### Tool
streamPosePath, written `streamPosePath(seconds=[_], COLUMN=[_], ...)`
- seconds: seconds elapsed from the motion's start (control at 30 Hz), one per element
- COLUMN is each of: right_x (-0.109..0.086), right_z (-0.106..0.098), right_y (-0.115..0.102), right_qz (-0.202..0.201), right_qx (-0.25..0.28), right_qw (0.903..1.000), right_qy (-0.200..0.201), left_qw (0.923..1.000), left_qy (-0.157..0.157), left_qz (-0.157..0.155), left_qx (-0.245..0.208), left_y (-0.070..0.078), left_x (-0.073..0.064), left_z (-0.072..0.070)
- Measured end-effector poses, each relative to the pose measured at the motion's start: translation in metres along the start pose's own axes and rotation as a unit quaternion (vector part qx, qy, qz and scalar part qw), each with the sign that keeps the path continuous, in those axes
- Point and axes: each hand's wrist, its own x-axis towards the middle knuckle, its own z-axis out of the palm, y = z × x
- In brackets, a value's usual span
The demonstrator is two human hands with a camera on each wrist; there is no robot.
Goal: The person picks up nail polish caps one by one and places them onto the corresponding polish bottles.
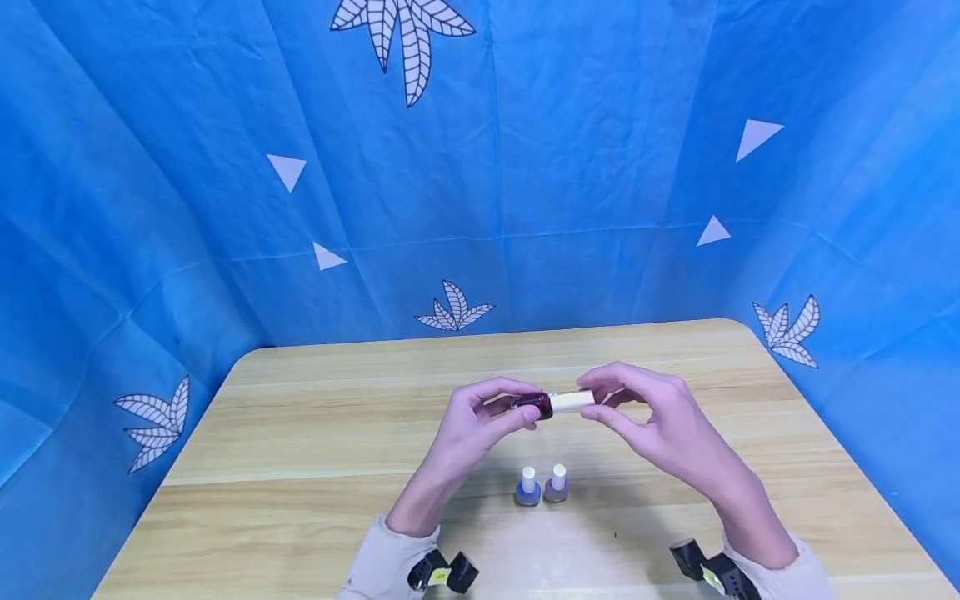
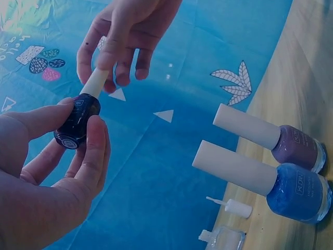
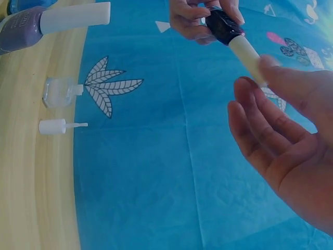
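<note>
Above the table, my left hand [image 1: 468,425] grips the dark red glass body of a nail polish bottle [image 1: 536,405] between thumb and fingers. The bottle lies nearly sideways, its white cap [image 1: 572,401] pointing right. At the cap's far end, my right hand [image 1: 667,421] pinches it between thumb and forefinger; the other fingers are loosely bent, as the right wrist view shows. The cap still sits against the bottle's neck. Below the hands stand a blue nail polish bottle [image 1: 528,493] and a purple nail polish bottle [image 1: 557,490], upright, side by side, both with white caps on.
Both wrist views show a clear bottle [image 3: 58,92] without its cap, beside a white brush cap [image 3: 52,126] on the wooden table [image 1: 315,467]. Behind the table hangs a blue cloth [image 1: 570,167] with leaf and triangle prints.
</note>
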Motion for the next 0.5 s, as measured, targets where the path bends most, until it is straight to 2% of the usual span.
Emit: streamPosePath(seconds=[0.07, 0.2, 0.37, 0.5], right_x=[0.001, 0.0025, 0.0031, 0.0019], right_z=[0.0002, -0.0004, -0.0008, -0.0003], right_y=[0.0004, 0.0006, -0.0006, -0.0013], right_qz=[-0.017, -0.025, -0.026, -0.006], right_qx=[0.006, 0.004, -0.013, -0.028], right_qw=[0.9998, 0.9997, 0.9996, 0.9996], right_qy=[-0.001, -0.004, 0.007, 0.007], left_qw=[1.0, 1.0, 0.9999, 0.9999], left_qy=[-0.001, 0.0, -0.002, 0.002], left_qz=[-0.001, -0.002, -0.001, 0.001], left_qx=[-0.001, -0.005, -0.01, -0.014], left_y=[-0.0001, 0.0, 0.0016, 0.0022], left_x=[-0.0004, -0.0011, -0.0008, -0.0004], left_z=[-0.001, -0.0026, -0.0008, 0.0008])
